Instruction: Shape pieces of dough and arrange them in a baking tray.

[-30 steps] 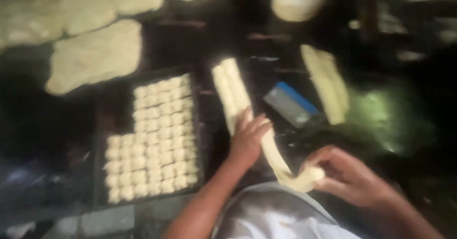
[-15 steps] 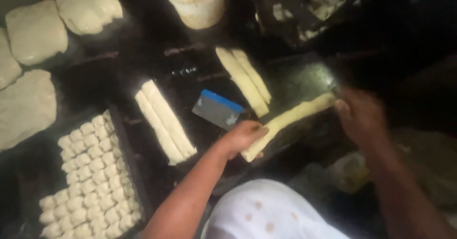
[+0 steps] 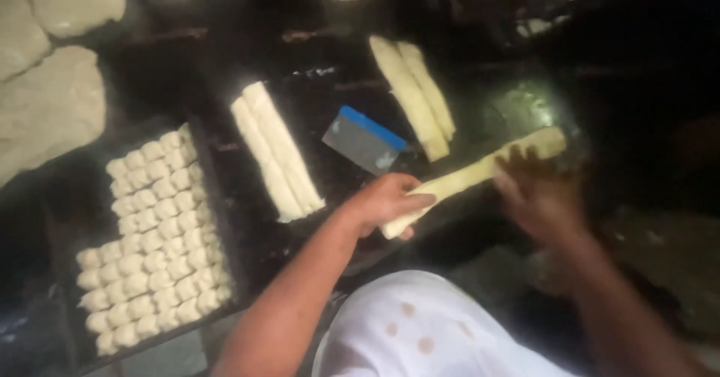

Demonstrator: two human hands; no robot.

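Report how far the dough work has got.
Done: a dark tray filled with small cut dough pieces. In hand: the left hand and right hand stretch a long pale dough rope. Left: two pairs of uncut dough logs, plus flat dough slabs.

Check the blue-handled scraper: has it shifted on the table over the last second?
Cannot tell. The scraper lies between the left pair of dough strips and the right pair as before; only the camera view clearly shifted.

A dark worktop [image 3: 517, 99] carries 2 pairs of dough logs [image 3: 276, 150], a scraper [image 3: 365, 139], a tray [image 3: 217, 219] and dough slabs [image 3: 49, 111].
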